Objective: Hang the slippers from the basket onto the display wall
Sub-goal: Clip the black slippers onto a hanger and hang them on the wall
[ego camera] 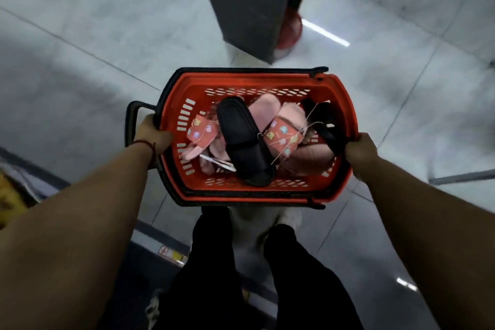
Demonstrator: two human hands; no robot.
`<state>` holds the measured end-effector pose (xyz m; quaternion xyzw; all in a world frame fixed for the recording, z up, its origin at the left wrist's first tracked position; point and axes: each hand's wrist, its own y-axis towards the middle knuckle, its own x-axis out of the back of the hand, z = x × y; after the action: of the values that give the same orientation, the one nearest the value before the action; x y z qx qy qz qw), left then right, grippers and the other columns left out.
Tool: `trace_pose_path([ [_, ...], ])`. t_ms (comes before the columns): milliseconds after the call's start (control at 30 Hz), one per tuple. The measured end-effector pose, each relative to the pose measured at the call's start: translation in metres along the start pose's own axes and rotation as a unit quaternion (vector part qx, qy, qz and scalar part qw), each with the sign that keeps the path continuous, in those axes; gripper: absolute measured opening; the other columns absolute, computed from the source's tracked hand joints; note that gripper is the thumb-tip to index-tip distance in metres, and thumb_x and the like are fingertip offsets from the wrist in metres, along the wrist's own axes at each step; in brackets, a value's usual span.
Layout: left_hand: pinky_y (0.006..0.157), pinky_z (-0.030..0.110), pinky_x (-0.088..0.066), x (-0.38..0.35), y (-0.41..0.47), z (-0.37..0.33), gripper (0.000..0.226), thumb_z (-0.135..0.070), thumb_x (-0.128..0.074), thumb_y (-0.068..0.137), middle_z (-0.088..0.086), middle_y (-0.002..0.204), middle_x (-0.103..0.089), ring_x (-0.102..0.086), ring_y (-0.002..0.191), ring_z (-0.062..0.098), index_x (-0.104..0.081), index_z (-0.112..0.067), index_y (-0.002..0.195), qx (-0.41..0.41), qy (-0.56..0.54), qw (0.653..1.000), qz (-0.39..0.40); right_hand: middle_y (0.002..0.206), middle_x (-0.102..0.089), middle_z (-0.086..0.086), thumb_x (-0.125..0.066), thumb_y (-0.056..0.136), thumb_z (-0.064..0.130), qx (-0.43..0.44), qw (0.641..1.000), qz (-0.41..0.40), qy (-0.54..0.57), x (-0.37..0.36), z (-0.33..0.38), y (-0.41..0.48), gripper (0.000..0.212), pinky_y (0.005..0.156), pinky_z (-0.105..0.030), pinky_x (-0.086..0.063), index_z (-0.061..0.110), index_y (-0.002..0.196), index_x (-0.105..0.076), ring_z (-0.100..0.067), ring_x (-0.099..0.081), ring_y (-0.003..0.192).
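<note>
A red basket (249,78) is held over a grey tiled floor (80,35). The left hand (154,134) grips its left end and the right hand (360,154) grips its right end. Between the hands, the slippers lie piled inside. One black slipper (241,139) lies on top and a second dark slipper (325,126) shows at right. Two pink slippers (284,126) have cartoon-print straps. Their tags (218,162) are too blurred to read.

Nothing can be read: the red-and-yellow sticker (172,254) down low is too blurred, and the slipper bands (281,137) carry only cartoon figures.
</note>
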<state>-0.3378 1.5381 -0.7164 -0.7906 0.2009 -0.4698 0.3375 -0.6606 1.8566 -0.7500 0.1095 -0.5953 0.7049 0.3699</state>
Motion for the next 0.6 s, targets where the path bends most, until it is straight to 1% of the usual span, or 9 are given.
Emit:
trace_pose_path([
  [67,0.094,0.05,-0.054,0.054,-0.022,-0.003,0.057,-0.003,-0.071,0.081,0.008,0.111,-0.063,-0.063,0.1,0.031,-0.05,-0.013,0.134,0.004,-0.041,0.999,-0.009,0.105,-0.062,-0.022,-0.06,0.085,0.011,0.025,0.999,0.021,-0.026,-0.009,0.039,-0.037,0.036,0.069,-0.033,-0.043,0.001,0.12,-0.057,-0.033,-0.06,0.089],
  [167,0.097,0.051,-0.052,0.149,-0.047,0.006,0.058,-0.003,-0.068,0.084,0.011,0.118,-0.064,-0.063,0.105,0.032,-0.049,-0.017,0.137,0.013,-0.11,0.993,-0.033,0.097,-0.065,-0.023,-0.063,0.082,0.006,0.072,0.994,0.049,-0.059,-0.029,0.11,-0.098,0.031,0.063,-0.031,-0.042,-0.002,0.112,-0.061,-0.03,-0.059,0.075],
  [200,0.097,0.049,-0.053,0.176,-0.051,0.011,0.054,-0.004,-0.066,0.085,0.011,0.118,-0.064,-0.064,0.104,0.031,-0.052,-0.016,0.136,0.017,-0.14,0.989,-0.047,0.097,-0.066,-0.022,-0.065,0.082,0.009,0.094,0.992,0.05,-0.064,-0.036,0.133,-0.116,0.03,0.063,-0.031,-0.042,-0.001,0.11,-0.061,-0.03,-0.059,0.075],
  [267,0.092,0.042,-0.053,0.24,-0.062,0.025,0.045,-0.007,-0.06,0.089,0.012,0.116,-0.065,-0.063,0.097,0.029,-0.056,-0.015,0.133,0.034,-0.213,0.972,-0.09,0.099,-0.066,-0.019,-0.066,0.083,0.017,0.138,0.987,0.056,-0.064,-0.056,0.19,-0.162,0.031,0.068,-0.033,-0.046,0.003,0.11,-0.062,-0.033,-0.062,0.083],
  [333,0.085,0.036,-0.048,0.303,-0.071,0.039,0.038,-0.01,-0.053,0.095,0.012,0.113,-0.064,-0.06,0.091,0.027,-0.058,-0.013,0.132,0.037,-0.252,0.959,-0.122,0.099,-0.068,-0.015,-0.065,0.084,0.021,0.182,0.98,0.054,-0.06,-0.077,0.251,-0.208,0.028,0.074,-0.036,-0.05,0.008,0.109,-0.064,-0.033,-0.063,0.087],
  [400,0.086,0.035,-0.044,0.358,-0.079,0.052,0.035,-0.017,-0.048,0.099,0.009,0.112,-0.061,-0.059,0.098,0.029,-0.058,-0.013,0.132,0.044,-0.263,0.949,-0.165,0.097,-0.067,-0.011,-0.06,0.083,0.021,0.232,0.969,0.038,-0.07,-0.095,0.312,-0.251,0.025,0.077,-0.037,-0.051,0.011,0.106,-0.065,-0.033,-0.063,0.087],
  [467,0.09,0.037,-0.045,0.417,-0.08,0.067,0.035,-0.022,-0.044,0.1,0.009,0.115,-0.06,-0.059,0.106,0.035,-0.06,-0.011,0.129,0.063,-0.256,0.943,-0.201,0.098,-0.068,-0.013,-0.055,0.08,0.02,0.271,0.96,0.026,-0.07,-0.115,0.374,-0.296,0.032,0.077,-0.036,-0.051,0.01,0.108,-0.066,-0.035,-0.064,0.09],
  [567,0.099,0.047,-0.048,0.505,-0.062,0.083,0.037,-0.019,-0.041,0.098,0.025,0.127,-0.06,-0.057,0.112,0.043,-0.061,-0.005,0.125,0.066,-0.207,0.951,-0.22,0.105,-0.067,-0.021,-0.054,0.081,0.012,0.321,0.944,0.013,-0.071,-0.142,0.464,-0.359,0.033,0.079,-0.032,-0.047,0.007,0.112,-0.066,-0.037,-0.065,0.098],
  [600,0.1,0.048,-0.047,0.532,-0.054,0.087,0.036,-0.019,-0.039,0.098,0.026,0.129,-0.059,-0.057,0.112,0.044,-0.061,-0.004,0.123,0.06,-0.187,0.953,-0.232,0.107,-0.067,-0.023,-0.055,0.082,0.009,0.339,0.938,0.009,-0.073,-0.152,0.494,-0.376,0.032,0.078,-0.032,-0.045,0.005,0.111,-0.067,-0.039,-0.064,0.099],
])
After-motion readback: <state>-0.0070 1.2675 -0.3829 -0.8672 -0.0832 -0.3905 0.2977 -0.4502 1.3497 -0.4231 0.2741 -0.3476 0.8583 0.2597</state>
